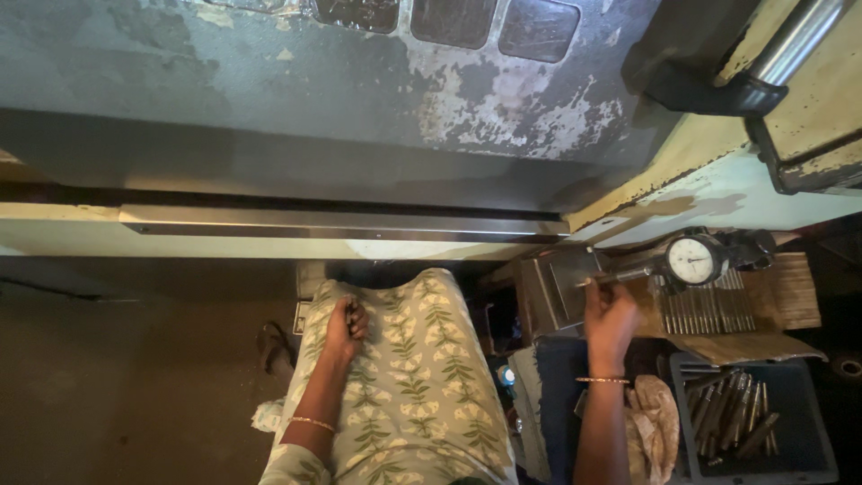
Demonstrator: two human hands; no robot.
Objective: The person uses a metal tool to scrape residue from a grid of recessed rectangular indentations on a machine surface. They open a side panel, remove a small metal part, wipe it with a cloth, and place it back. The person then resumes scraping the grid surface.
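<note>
Both hands are closed: my left hand (346,325) rests on my lap clenched around a small dark piece; my right hand (609,316) pinches a thin pin (618,277) at the dial gauge (692,260). I judge the pin stiff, light and slippery, best held mid-shaft. Beyond lie a pin row (709,310), a bin (750,422) and the machine rail (341,223).
</note>
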